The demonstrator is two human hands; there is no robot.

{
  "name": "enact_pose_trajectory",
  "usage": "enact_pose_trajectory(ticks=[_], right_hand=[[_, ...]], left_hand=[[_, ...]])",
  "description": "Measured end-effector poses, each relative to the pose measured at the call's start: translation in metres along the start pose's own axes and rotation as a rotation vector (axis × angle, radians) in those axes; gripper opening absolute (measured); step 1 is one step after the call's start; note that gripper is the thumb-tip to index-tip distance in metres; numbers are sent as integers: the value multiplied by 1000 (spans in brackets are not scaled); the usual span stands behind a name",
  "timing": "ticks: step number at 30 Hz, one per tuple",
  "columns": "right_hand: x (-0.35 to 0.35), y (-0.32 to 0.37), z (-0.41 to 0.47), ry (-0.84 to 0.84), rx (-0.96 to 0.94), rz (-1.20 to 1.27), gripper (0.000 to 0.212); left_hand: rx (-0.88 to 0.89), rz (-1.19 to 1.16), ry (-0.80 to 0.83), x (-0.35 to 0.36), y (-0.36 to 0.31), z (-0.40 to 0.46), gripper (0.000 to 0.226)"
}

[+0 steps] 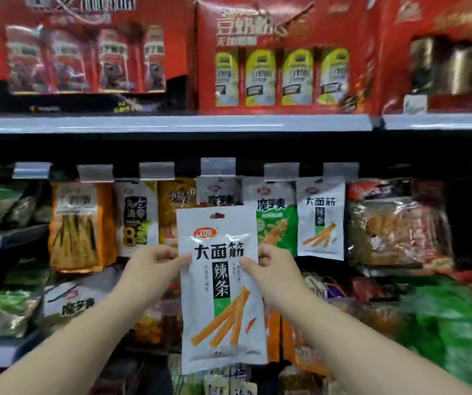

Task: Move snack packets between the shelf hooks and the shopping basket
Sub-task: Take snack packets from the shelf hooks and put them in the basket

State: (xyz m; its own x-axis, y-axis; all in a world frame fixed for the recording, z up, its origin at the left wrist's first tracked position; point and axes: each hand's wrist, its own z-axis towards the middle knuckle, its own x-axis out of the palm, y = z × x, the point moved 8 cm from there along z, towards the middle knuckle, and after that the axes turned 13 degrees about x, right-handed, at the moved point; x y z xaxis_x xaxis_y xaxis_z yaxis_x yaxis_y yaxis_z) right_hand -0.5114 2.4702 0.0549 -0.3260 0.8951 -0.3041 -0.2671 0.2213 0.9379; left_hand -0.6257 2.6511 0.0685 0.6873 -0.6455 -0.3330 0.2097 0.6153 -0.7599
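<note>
Left hand and right hand each pinch a side edge of the white snack packet, keeping it upright, hang hole likely being lined up with the shelf hooks.

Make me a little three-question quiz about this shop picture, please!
1. True or false: both the left hand and the right hand pinch the white plastic snack packet with orange sticks printed on it.
2. Where does a matching white packet hang? A) on the hook row, to the right of the held one B) on the top shelf C) in a basket
3. Fill in: the tall gift box with four yellow-green pouches standing on the grey metal top shelf is mostly ____.

Key: 1 true; 2 A; 3 red
</note>
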Motion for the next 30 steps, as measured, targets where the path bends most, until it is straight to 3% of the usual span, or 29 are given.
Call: enact_pose_trajectory(ticks=[4,7,11,16,21,30], right_hand=[[-69,-29,42,-116,54,-8,10],[-109,-51,78,-164,93,-38,35],[-158,-62,113,-221,83,-67,46],[-202,-72,148,-264,51,8,46],[-242,-63,162,-352,15,21,47],[-268,-44,170,-420,-178,59,43]], left_hand=[[-16,-33,53,92,-4,48,25],[-38,-11,71,147,-7,76,36],[-34,-43,80,200,-14,110,46],[46,-3,104,247,-36,140,41],[69,-69,64,276,-59,162,58],[177,-82,67,292,-87,181,42]])
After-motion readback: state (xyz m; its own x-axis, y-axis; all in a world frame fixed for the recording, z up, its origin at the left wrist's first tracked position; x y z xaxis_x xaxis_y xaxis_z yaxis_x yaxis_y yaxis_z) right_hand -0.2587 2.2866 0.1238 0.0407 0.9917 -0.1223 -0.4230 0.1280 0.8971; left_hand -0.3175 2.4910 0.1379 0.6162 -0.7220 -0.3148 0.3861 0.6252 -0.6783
